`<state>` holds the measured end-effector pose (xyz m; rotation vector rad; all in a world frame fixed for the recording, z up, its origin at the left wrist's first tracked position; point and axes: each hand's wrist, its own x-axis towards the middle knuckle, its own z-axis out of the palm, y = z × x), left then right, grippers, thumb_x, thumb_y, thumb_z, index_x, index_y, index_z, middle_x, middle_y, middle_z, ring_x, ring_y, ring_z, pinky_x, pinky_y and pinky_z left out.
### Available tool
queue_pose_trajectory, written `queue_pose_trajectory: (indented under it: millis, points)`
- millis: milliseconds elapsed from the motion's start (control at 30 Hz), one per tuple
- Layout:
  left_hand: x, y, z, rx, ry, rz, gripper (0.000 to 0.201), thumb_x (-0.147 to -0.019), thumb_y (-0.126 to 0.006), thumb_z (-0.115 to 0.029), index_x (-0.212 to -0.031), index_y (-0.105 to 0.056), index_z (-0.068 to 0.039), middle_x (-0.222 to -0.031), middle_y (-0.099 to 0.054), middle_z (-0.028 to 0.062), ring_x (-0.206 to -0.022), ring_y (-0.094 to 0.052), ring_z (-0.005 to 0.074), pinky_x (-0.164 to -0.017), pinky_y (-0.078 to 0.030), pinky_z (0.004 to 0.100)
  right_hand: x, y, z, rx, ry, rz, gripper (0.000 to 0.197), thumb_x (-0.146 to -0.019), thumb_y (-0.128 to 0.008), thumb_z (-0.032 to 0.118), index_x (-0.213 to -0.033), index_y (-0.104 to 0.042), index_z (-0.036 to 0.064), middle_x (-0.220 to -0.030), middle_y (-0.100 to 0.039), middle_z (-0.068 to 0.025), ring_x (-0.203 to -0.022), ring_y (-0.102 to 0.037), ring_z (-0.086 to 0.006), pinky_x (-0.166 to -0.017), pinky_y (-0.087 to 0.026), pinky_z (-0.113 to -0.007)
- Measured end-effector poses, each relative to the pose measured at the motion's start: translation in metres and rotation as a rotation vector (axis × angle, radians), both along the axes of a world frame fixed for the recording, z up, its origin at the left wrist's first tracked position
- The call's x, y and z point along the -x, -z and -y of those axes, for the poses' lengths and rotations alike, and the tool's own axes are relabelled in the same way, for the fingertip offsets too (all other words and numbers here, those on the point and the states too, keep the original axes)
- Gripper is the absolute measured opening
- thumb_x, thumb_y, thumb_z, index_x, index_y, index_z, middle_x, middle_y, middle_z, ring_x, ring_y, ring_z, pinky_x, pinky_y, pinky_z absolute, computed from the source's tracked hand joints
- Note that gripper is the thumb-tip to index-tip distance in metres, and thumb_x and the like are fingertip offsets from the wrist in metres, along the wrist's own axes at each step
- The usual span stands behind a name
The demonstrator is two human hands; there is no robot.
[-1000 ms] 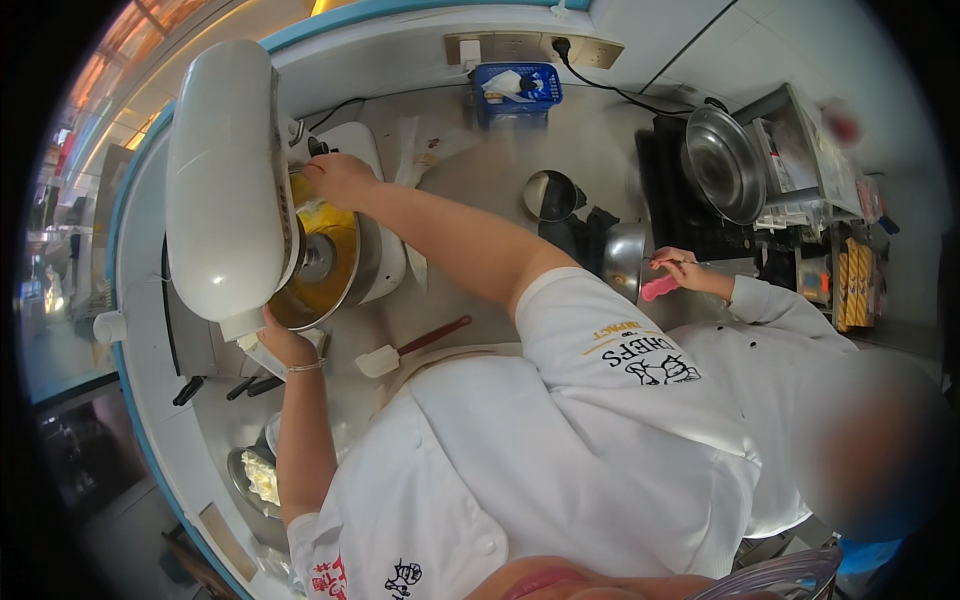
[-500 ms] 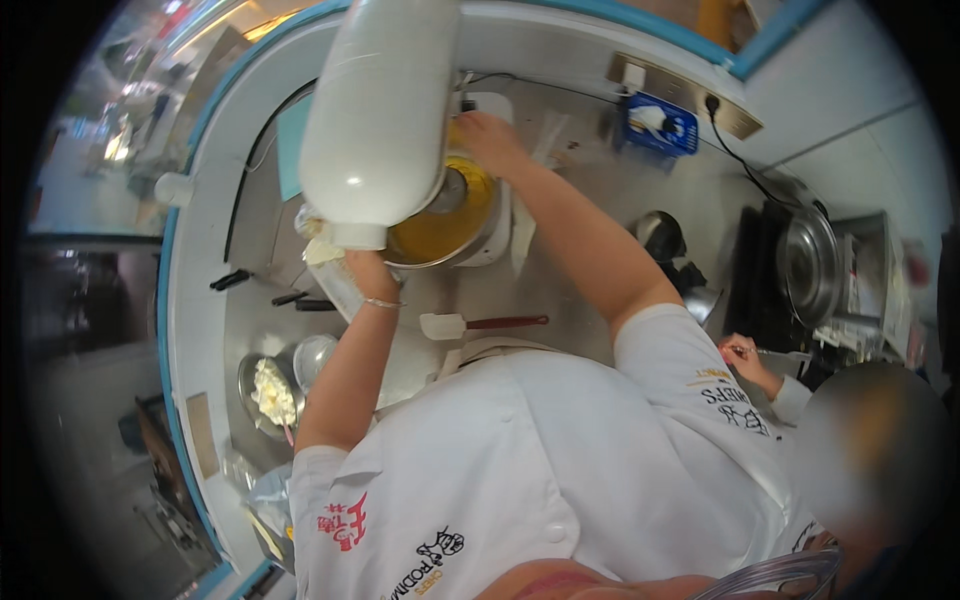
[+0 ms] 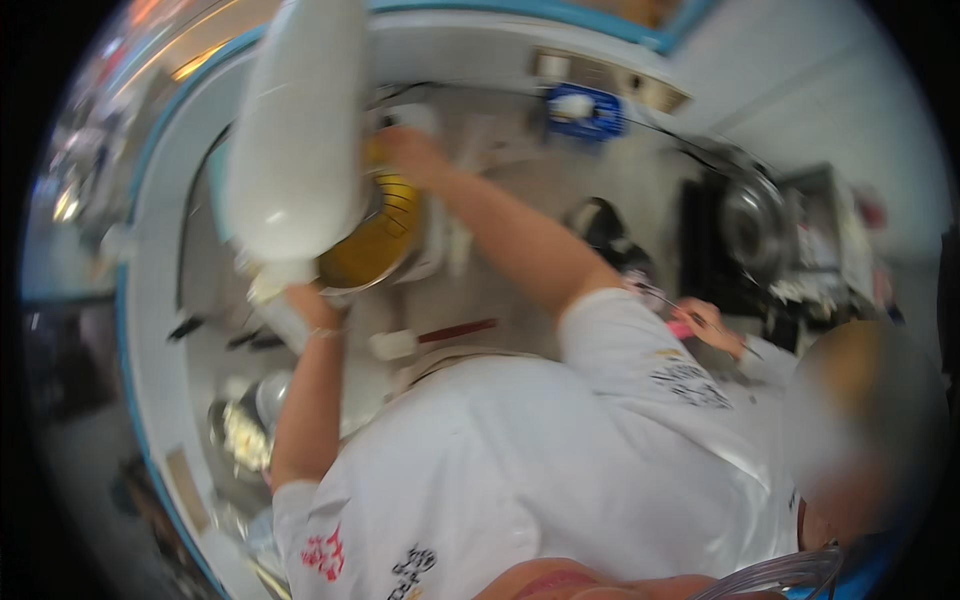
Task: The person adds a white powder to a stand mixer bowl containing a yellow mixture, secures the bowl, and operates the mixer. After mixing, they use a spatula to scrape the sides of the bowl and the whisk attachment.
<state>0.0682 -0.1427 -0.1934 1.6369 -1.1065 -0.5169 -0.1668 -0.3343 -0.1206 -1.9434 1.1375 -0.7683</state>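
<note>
Steel mixer bowl (image 3: 375, 240) (yellow batter inside): right hand (image 3: 408, 152) gripping far rim; left hand (image 3: 305, 298) grasping near rim, under white mixer head (image 3: 295, 130).

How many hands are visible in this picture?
3: left hand under the white mixer head, right hand at the metal bowl, another person's hand at right.

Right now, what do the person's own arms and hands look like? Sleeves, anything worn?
The left hand and right hand are bare, with no gloves, and so are the forearms. Short white T-shirt sleeves: red print on the left sleeve, dark print on the right sleeve. A thin pale wristband seems to ring the left wrist, though it is blurred.
</note>
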Motion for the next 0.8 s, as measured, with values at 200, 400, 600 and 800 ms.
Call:
queue_pose_trajectory:
  millis: [200, 400, 600, 800]
  points:
    - [0.020, -0.022, -0.005, 0.068, -0.055, 0.482, 0.026, -0.095, -0.044, -0.009, -0.113, -0.058, 0.004, -0.104, -0.062, 0.0183, -0.095, -0.058, 0.0302, -0.083, -0.046, 0.0375, 0.001, -0.007, -0.007, -0.071, 0.106, 0.096, 0.033, -0.094, -0.046, 0.029, -0.106, -0.064, 0.0046, -0.104, -0.064, -0.0186, -0.098, -0.058, -0.0380, -0.085, -0.046, -0.043]
    - [0.015, -0.021, -0.001, 0.075, -0.017, 0.196, 0.035, -0.099, -0.042, -0.020, -0.118, -0.050, 0.009, -0.111, -0.054, 0.0160, -0.105, -0.055, 0.0259, -0.093, -0.046, 0.0356, 0.003, -0.017, -0.009, -0.167, 0.174, 0.149, 0.036, -0.093, -0.046, 0.033, -0.104, -0.065, 0.0046, -0.102, -0.064, -0.0184, -0.097, -0.058, -0.0377, -0.084, -0.045, -0.043]
    - [0.028, -0.040, -0.005, -0.077, -0.088, 0.219, 0.037, -0.098, -0.045, -0.022, -0.117, -0.049, 0.009, -0.113, -0.055, 0.0156, -0.103, -0.057, 0.0249, -0.090, -0.047, 0.0361, 0.009, -0.023, -0.012, -0.030, 0.080, 0.068, 0.035, -0.093, -0.046, 0.033, -0.102, -0.066, 0.0050, -0.102, -0.065, -0.0177, -0.097, -0.058, -0.0373, -0.085, -0.046, -0.043]
    - [0.036, -0.047, -0.001, 0.009, -0.109, -0.193, 0.037, -0.095, -0.050, -0.018, -0.116, -0.052, 0.012, -0.114, -0.059, 0.0170, -0.097, -0.059, 0.0242, -0.086, -0.048, 0.0357, 0.007, -0.013, -0.008, -0.025, 0.072, 0.065, 0.036, -0.093, -0.046, 0.033, -0.109, -0.064, 0.0053, -0.108, -0.063, -0.0180, -0.101, -0.057, -0.0382, -0.086, -0.045, -0.043]
